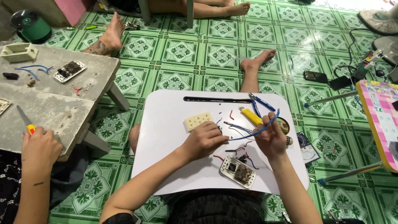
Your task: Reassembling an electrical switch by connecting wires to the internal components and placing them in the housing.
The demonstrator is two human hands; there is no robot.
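Mid-wiring, by the look of it. Left hand (204,141) closed on one end of a blue wire (265,124), right hand (271,139) pinching the other, above the white tray (166,124). Opened switch unit (238,171) near the front edge, bare of wires; cream faceplate (198,121) set aside. Cutters (259,103) and yellow knife (251,116) lying unused beside scattered wire scraps (238,150).

Single head-worn view, looking steeply down, close over the white lap table (166,137), green tiled floor (215,54) beyond
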